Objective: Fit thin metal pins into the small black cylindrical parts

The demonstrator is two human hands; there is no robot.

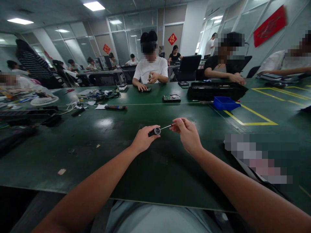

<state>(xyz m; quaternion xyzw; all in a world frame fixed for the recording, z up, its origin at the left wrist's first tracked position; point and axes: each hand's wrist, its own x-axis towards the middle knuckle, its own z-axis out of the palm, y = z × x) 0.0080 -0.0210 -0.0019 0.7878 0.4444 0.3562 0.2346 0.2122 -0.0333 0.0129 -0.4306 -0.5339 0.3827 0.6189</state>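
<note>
My left hand (143, 139) is closed around a small black cylindrical part (157, 131) with a pale ring at its round end, which faces right. In my right hand (187, 132), the fingers pinch the red handle of a screwdriver (166, 127). Its thin metal shaft points left, and the tip meets the ring end of the black part; whether it sits inside I cannot tell. Both hands are held above the green table (155, 174), close to its middle. My fingers hide most of the black part and of the handle.
A blue bin (225, 103) and a long black casing (216, 90) lie at the back right. A hard drive (171, 98) is ahead, near a person in white (150, 69) across the table. Cables (102, 94) and a dark tool (116, 107) lie left. A blurred-out item (257, 160) lies right.
</note>
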